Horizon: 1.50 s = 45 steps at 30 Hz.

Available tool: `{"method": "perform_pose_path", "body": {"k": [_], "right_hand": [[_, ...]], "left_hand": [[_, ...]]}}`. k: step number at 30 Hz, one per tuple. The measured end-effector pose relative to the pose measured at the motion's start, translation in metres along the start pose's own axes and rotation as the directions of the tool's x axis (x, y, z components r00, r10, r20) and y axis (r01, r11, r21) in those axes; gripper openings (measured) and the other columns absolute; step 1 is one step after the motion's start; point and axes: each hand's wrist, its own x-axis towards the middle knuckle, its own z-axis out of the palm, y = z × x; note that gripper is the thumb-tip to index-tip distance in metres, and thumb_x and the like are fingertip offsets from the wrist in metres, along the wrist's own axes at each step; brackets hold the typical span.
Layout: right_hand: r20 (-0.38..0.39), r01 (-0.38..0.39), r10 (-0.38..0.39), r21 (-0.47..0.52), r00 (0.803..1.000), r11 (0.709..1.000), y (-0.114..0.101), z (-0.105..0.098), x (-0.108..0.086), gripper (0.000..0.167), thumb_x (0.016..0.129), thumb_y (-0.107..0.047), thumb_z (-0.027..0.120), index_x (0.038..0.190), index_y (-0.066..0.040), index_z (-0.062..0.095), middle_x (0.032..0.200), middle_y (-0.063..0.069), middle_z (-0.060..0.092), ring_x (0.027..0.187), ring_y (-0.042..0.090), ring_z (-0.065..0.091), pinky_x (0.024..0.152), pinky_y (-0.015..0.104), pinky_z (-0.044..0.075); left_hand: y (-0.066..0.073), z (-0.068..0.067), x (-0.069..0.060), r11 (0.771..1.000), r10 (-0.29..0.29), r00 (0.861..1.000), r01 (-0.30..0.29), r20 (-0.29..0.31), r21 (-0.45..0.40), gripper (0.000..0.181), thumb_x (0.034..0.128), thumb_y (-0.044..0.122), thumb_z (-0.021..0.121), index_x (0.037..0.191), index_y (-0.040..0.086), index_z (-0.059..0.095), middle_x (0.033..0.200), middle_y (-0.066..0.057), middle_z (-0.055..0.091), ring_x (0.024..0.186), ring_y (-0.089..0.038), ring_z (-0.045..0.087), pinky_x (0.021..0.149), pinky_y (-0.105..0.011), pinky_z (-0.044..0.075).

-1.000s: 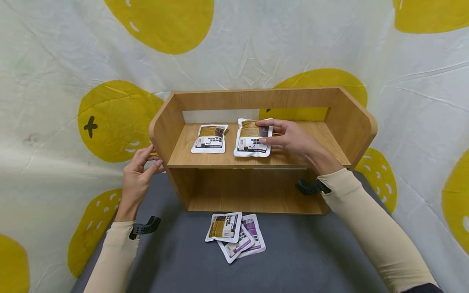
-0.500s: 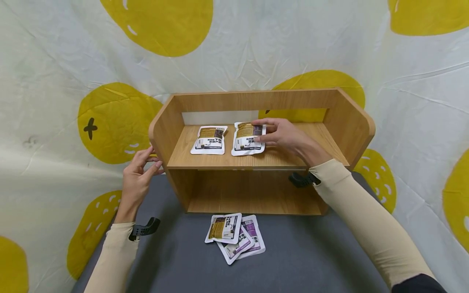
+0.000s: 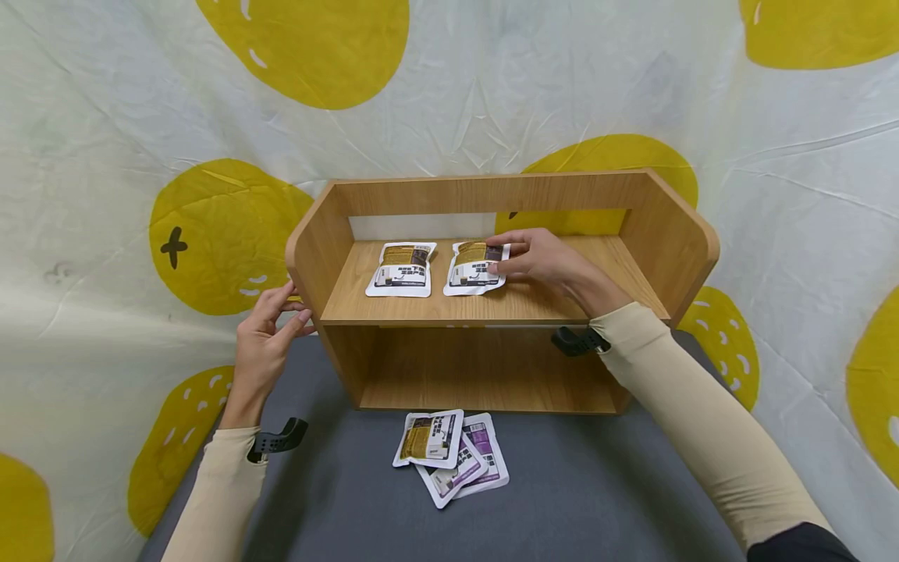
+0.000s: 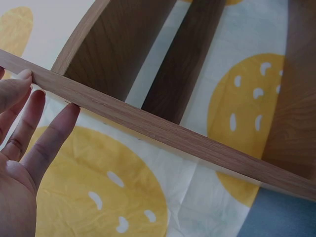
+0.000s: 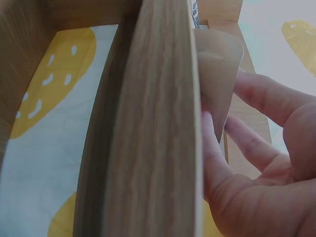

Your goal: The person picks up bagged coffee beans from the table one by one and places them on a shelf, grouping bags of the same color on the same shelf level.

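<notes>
My right hand [image 3: 551, 261] pinches the right edge of a white-bordered brown pouch [image 3: 472, 269] on the upper board of a wooden shelf unit [image 3: 492, 193]. In the right wrist view the pouch's plain back [image 5: 219, 64] shows, tilted up between thumb and fingers. A matching pouch [image 3: 400, 271] lies flat to its left, a small gap apart. My left hand [image 3: 261, 336] is at the unit's left side panel [image 4: 123, 111]; fairly straight fingers and thumb touch its edge and outer face.
In front of the unit, on the grey table [image 3: 562, 499], another brown pouch [image 3: 430, 439] overlaps two purple pouches, one angled forward [image 3: 453, 478] and one at right [image 3: 490, 453]. A lower compartment [image 3: 485, 367] opens below the board. A patterned sheet [image 3: 449, 94] hangs behind.
My right hand has shifted slightly left with the pouch, and the pouch's top edge has dropped back so it looks flatter. The left hand keeps its place at the side panel.
</notes>
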Motion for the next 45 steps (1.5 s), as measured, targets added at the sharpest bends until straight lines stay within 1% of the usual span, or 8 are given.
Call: {"method": "perform_pose_path", "body": {"k": [6, 10, 14, 23, 28, 35, 42, 45], "right_hand": [[-0.019, 0.013, -0.013, -0.007, 1.000, 1.000, 0.000, -0.002, -0.005, 0.060, 0.089, -0.015, 0.080, 0.143, -0.004, 0.057, 0.145, 0.022, 0.053, 0.127, 0.033, 0.055, 0.114, 0.044, 0.046], [-0.038, 0.016, -0.016, -0.006, 0.999, 1.000, 0.000, -0.005, -0.011, 0.056, 0.091, -0.013, 0.078, 0.142, -0.001, 0.056, 0.143, 0.021, 0.055, 0.127, 0.034, 0.056, 0.110, 0.044, 0.051], [-0.058, 0.027, -0.029, -0.034, 0.998, 0.999, 0.002, -0.008, -0.018, 0.052, 0.093, -0.013, 0.076, 0.141, -0.003, 0.057, 0.140, 0.020, 0.056, 0.124, 0.033, 0.055, 0.105, 0.041, 0.055], [-0.082, 0.110, -0.119, -0.106, 0.990, 0.988, 0.003, -0.009, -0.037, 0.048, 0.095, -0.018, 0.073, 0.139, -0.003, 0.060, 0.134, 0.018, 0.061, 0.118, 0.031, 0.058, 0.093, 0.034, 0.058], [-0.059, 0.124, -0.126, -0.044, 0.990, 0.991, 0.004, -0.005, -0.047, 0.050, 0.095, -0.020, 0.074, 0.139, -0.001, 0.060, 0.132, 0.019, 0.060, 0.110, 0.028, 0.060, 0.089, 0.034, 0.062], [0.006, 0.194, -0.194, 0.033, 0.981, 0.980, 0.007, 0.003, -0.059, 0.049, 0.095, -0.010, 0.072, 0.139, 0.005, 0.056, 0.133, 0.024, 0.059, 0.109, 0.030, 0.064, 0.089, 0.036, 0.063], [0.038, 0.194, -0.195, 0.023, 0.980, 0.981, 0.010, 0.008, -0.071, 0.053, 0.094, -0.020, 0.075, 0.140, 0.000, 0.057, 0.132, 0.021, 0.062, 0.107, 0.030, 0.066, 0.089, 0.035, 0.063], [0.043, 0.204, -0.204, -0.003, 0.978, 0.979, 0.012, 0.010, -0.075, 0.052, 0.093, -0.023, 0.077, 0.139, -0.004, 0.060, 0.131, 0.018, 0.065, 0.106, 0.028, 0.066, 0.089, 0.030, 0.062]], "left_hand": [[0.001, 0.000, 0.000, 1.000, 0.003, 1.000, -0.003, 0.003, -0.006, 0.063, 0.0903, -0.019, 0.062, 0.147, 0.008, 0.054, 0.128, -0.008, 0.056, 0.104, -0.017, 0.061, 0.073, -0.030, 0.063], [0.001, 0.001, 0.000, 1.000, 0.004, 1.000, -0.004, 0.006, -0.013, 0.063, 0.0908, -0.018, 0.062, 0.147, 0.008, 0.054, 0.128, -0.009, 0.056, 0.104, -0.017, 0.061, 0.074, -0.031, 0.063], [0.001, 0.001, 0.000, 1.000, 0.004, 1.000, -0.003, 0.008, -0.014, 0.063, 0.0910, -0.018, 0.062, 0.147, 0.008, 0.054, 0.128, -0.009, 0.055, 0.105, -0.018, 0.061, 0.074, -0.031, 0.063], [0.001, 0.000, 0.001, 1.000, 0.011, 1.000, -0.011, 0.008, -0.005, 0.063, 0.0910, -0.019, 0.061, 0.147, 0.008, 0.053, 0.128, -0.007, 0.056, 0.105, -0.017, 0.061, 0.074, -0.028, 0.063], [0.001, -0.001, 0.001, 1.000, 0.004, 1.000, -0.004, 0.010, 0.010, 0.063, 0.0914, -0.018, 0.061, 0.148, 0.009, 0.053, 0.128, -0.006, 0.056, 0.105, -0.016, 0.061, 0.074, -0.028, 0.063], [0.002, -0.001, 0.000, 1.000, 0.004, 1.000, -0.004, 0.009, 0.006, 0.063, 0.0914, -0.019, 0.061, 0.148, 0.008, 0.053, 0.128, -0.006, 0.056, 0.105, -0.016, 0.061, 0.074, -0.028, 0.063], [0.001, 0.000, -0.001, 1.000, 0.002, 1.000, -0.002, 0.010, -0.006, 0.063, 0.0912, -0.019, 0.060, 0.148, 0.008, 0.053, 0.128, -0.007, 0.056, 0.105, -0.017, 0.061, 0.074, -0.027, 0.064], [0.002, 0.000, -0.001, 1.000, 0.000, 1.000, 0.000, 0.010, -0.001, 0.063, 0.0913, -0.018, 0.061, 0.148, 0.008, 0.053, 0.128, -0.008, 0.056, 0.105, -0.017, 0.061, 0.074, -0.028, 0.063]]}}
